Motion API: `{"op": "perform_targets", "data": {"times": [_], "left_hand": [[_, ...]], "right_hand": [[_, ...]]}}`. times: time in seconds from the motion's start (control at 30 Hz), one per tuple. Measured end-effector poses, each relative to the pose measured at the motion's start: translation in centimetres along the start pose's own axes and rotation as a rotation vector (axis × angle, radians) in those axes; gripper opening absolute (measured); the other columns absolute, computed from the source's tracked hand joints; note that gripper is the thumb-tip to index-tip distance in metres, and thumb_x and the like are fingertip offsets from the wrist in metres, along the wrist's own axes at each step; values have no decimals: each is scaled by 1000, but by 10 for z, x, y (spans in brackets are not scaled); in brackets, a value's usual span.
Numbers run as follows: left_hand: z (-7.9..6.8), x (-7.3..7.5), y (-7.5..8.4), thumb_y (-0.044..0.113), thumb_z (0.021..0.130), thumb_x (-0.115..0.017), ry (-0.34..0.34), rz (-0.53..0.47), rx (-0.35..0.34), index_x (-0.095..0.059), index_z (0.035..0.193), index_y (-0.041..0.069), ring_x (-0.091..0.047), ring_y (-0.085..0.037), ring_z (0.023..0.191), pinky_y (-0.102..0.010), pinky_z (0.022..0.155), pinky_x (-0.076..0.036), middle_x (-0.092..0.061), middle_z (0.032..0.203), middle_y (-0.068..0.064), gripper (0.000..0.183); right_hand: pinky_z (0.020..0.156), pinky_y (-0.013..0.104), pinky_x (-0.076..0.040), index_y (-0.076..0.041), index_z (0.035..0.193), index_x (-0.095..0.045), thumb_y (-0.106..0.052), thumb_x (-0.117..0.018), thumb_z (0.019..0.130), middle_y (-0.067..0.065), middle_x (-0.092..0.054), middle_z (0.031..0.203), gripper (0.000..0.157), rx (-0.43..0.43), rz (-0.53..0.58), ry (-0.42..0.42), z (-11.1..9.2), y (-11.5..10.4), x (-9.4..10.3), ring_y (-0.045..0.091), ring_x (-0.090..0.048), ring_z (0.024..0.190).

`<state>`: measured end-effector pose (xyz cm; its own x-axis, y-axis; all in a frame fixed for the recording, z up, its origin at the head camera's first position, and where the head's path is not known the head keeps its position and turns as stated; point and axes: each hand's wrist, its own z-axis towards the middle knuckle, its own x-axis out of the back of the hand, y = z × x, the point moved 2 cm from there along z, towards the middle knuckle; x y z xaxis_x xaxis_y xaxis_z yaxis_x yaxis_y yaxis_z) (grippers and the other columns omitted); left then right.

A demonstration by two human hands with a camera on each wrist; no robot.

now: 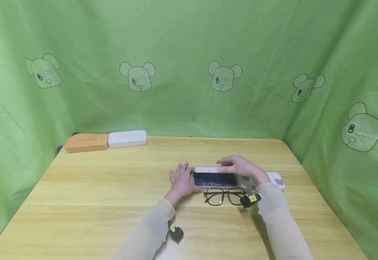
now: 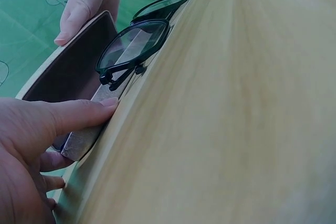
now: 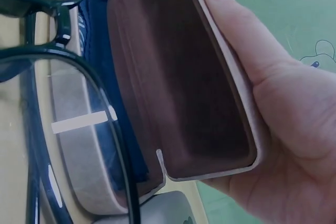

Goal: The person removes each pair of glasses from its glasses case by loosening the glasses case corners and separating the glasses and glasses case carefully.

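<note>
Glasses (image 3: 63, 30), open case (image 3: 149, 108) holding blue cloth (image 1: 215, 178), right grip (image 1: 241, 167) clamped on lid (image 3: 202, 87), left grip (image 1: 181, 183) spread against base (image 2: 79, 143)

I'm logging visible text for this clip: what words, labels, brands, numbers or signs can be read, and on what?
"SERVAT": dark blue cloth in open case; both ends unclear.
Orange case: too small.
White case: too faint.
Yellow wrist tags: too small.
Bear prints on green curtain: too blurred.

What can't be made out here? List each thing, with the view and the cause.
Head view: lettering on the orange case, too small to read.
Head view: part of the patterned white item, hidden by the right hand and wrist.
Right wrist view: parts of the eyeglasses, cut off by picture edges.
</note>
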<state>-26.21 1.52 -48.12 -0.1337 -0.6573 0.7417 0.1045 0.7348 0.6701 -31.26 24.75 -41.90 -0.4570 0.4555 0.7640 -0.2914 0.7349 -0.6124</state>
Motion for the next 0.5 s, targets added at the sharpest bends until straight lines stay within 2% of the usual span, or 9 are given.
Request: {"op": "perform_targets", "data": {"times": [0.07,0.17,0.3,0.5], "left_hand": [[0,0,0,43,56,-91,0,6,4,-52,138,12,-17,-36,150,-65,119,2,-32,159,-11,96],[0,0,0,42,56,-91,-2,3,8,-54,136,12,-17,-36,150,-65,119,2,-32,159,-11,94],[0,1,1,41,56,-92,0,-12,4,-55,135,11,-17,-37,150,-66,119,2,-31,158,-12,93],[-1,1,1,41,56,-92,2,-18,5,-55,134,10,-17,-36,150,-65,119,3,-32,158,-12,92]], "right_hand": [[89,38,-57,-1,133,-56,-42,-70,87,21,-65,126,63,19,-1,1,0,0,0,25,-68,103],[92,41,-57,0,133,-56,-41,-72,85,22,-64,127,65,41,-6,-1,-1,-1,-1,29,-67,107],[101,50,-50,-1,131,-58,-44,-74,82,22,-63,130,68,57,-40,5,-2,-3,-2,35,-63,116],[106,52,-45,-2,129,-60,-48,-75,79,18,-63,130,70,51,-106,29,-5,-4,-6,35,-60,121]]}}
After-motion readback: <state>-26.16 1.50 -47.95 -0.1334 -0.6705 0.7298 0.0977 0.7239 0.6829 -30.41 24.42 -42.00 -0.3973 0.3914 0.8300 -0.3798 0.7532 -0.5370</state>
